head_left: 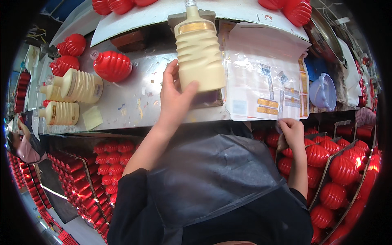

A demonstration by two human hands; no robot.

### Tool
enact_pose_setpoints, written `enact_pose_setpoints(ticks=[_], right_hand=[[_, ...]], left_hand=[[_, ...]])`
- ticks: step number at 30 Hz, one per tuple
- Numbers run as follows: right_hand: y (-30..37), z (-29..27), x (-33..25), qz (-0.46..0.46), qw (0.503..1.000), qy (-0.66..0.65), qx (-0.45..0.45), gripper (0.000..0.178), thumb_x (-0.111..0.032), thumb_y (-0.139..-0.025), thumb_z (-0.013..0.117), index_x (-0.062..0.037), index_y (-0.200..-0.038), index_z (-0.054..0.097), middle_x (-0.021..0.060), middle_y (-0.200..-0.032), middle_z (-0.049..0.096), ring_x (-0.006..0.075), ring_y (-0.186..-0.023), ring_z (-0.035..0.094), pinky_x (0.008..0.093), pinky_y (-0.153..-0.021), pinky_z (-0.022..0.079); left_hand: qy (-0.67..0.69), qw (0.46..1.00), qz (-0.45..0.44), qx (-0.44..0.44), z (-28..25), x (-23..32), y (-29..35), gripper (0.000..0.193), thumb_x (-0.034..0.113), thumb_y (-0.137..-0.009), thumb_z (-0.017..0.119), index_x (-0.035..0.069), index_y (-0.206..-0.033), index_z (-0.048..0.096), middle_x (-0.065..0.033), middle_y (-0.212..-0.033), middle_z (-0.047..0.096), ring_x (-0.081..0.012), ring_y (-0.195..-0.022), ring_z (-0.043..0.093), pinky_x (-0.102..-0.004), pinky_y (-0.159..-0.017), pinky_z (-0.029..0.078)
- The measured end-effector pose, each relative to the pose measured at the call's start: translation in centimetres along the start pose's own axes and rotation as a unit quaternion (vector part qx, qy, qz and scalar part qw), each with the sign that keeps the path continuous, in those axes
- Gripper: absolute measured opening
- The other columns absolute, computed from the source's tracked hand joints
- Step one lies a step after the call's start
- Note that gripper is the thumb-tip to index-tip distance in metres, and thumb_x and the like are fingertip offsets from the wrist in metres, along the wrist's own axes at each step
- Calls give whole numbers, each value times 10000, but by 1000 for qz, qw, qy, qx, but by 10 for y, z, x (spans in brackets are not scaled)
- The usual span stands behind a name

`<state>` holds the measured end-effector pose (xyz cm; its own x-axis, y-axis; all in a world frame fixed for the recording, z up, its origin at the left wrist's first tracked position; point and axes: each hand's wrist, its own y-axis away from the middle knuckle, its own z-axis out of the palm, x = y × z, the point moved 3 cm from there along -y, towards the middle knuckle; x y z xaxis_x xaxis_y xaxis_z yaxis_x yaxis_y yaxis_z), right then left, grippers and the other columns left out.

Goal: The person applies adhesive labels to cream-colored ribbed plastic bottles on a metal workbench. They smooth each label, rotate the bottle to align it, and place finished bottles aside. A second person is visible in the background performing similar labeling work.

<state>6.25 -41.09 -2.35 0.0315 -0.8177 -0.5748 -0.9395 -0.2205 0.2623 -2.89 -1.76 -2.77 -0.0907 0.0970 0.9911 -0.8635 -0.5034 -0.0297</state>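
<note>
A cream ribbed bottle [200, 57] with a gold band below its neck lies in front of me, its neck pointing away against a grey block [173, 18]. My left hand [175, 92] is closed around the left side of its base, the thumb on the near end and the fingers partly hidden. My right hand [292, 128] is at the table's front edge, beside a clear-plastic-covered sheet [253, 61] bearing gold and grey label strips [267, 106]. Its thumb and fingers are pinched together; a small greyish bit shows at the tips, too unclear to name.
Several cream bottles [83, 85] and a red bottle [114, 66] lie on the left of the table, near a pale yellow paper [92, 117]. A lilac bucket [322, 93] stands at the right. Racks of red bottles [345, 169] fill both sides below. Another person [30, 145] is at far left.
</note>
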Motion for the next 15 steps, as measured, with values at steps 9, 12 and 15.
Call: enact_pose_setpoints(ticks=[9,12,15], right_hand=[[-9,65,-218,-501,825,135,225,305,-20,-864,702,-21,-1168,729,128,-1044,764,262,-777,739,319,-669,576],[-4,99,-241,-503,769,336,209,412,-74,-787,669,-1,-1190,713,140,-1111,742,176,-664,689,282,-583,535],[-1,108,-247,-531,709,364,286,293,-120,-731,659,-24,-1008,681,89,-916,647,117,-531,590,263,-469,444]], left_hand=[[-32,999,-3,-32,-10,9,4,662,197,-989,645,23,-1553,347,-158,-1474,463,-222,-1293,496,-381,-1123,398],[114,992,-40,-29,-8,14,1,615,236,-1010,623,35,-1535,371,-145,-1438,481,-204,-1263,498,-366,-1105,395],[98,992,-73,-17,-4,14,-6,579,258,-1022,624,41,-1503,384,-134,-1409,491,-202,-1274,484,-365,-1108,387]])
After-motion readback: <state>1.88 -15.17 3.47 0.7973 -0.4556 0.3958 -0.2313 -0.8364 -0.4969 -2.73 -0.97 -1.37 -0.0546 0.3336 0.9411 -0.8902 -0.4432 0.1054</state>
